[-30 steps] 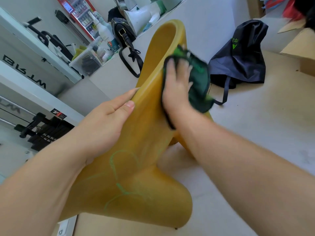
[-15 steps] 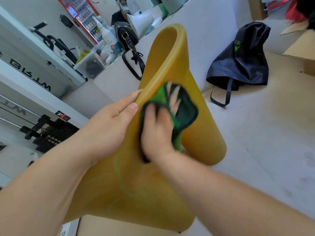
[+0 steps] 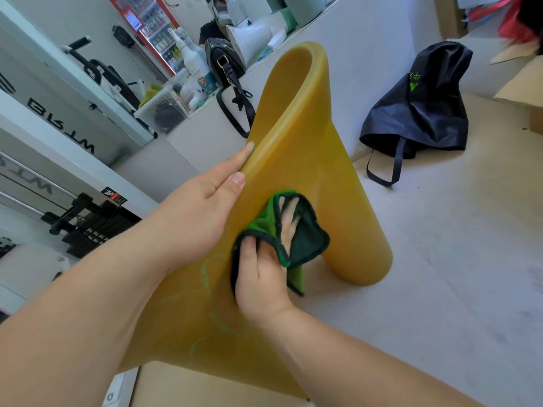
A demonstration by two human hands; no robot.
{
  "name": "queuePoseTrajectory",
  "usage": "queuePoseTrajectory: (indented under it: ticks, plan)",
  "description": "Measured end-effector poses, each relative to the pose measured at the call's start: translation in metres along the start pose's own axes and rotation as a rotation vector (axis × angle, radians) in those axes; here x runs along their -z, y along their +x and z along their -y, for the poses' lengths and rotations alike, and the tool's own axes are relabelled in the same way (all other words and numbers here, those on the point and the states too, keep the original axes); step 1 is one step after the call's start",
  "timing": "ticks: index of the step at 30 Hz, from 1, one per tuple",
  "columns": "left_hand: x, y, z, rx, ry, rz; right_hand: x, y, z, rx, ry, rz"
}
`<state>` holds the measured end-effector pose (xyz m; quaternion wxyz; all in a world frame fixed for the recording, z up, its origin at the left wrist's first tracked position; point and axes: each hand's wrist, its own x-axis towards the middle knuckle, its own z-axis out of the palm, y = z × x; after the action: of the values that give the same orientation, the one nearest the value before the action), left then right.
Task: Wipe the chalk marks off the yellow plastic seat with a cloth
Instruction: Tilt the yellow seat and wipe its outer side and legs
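the yellow plastic seat (image 3: 296, 148) stands tilted on a pale surface (image 3: 440, 259), its curved top edge rising away from us. faint green chalk marks (image 3: 205, 277) show on its lower face. our right hand (image 3: 261, 277) holds the green cloth (image 3: 305, 242) against the seat just above those marks, thumb pinching one fold and fingers tucked inside another. our left hand (image 3: 194, 212) grips the seat's left edge, thumb in front. a dark bag (image 3: 417, 107) slumps beyond, well apart; a black handbag (image 3: 224, 63) and a white bottle (image 3: 195, 66) sit behind.
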<state>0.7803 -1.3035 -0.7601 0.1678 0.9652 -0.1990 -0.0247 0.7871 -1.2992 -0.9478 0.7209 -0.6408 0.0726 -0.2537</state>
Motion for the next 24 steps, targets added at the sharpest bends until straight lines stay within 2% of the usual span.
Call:
queuePoseTrajectory:
  ticks: [4, 6, 9, 13, 17, 19, 21, 24]
  plan:
    - [0.002, -0.003, 0.006, -0.053, 0.038, 0.018, 0.029, 0.065, 0.011, 0.174, -0.013, -0.195]
    - [0.004, -0.008, 0.011, -0.082, 0.080, 0.042, 0.048, 0.108, 0.018, 0.135, 0.058, -0.263]
    - [0.009, -0.015, 0.017, -0.108, 0.127, 0.067, 0.063, 0.135, 0.014, 0.060, 0.126, -0.242]
    - [0.010, -0.023, 0.018, -0.122, 0.203, 0.073, 0.031, 0.087, -0.012, 0.041, 0.130, -0.276]
    - [0.009, -0.024, 0.016, -0.127, 0.295, 0.005, -0.015, -0.015, -0.025, -0.125, 0.069, -0.030]
    - [0.009, -0.021, 0.016, -0.129, 0.305, -0.015, -0.019, -0.045, -0.012, -0.075, 0.053, 0.024]
    - [0.008, -0.015, 0.013, -0.131, 0.294, -0.027, -0.015, -0.041, -0.010, -0.054, 0.013, 0.003]
    - [0.000, 0.002, -0.005, -0.123, 0.305, -0.034, 0.003, 0.018, -0.024, -0.047, 0.037, -0.141]
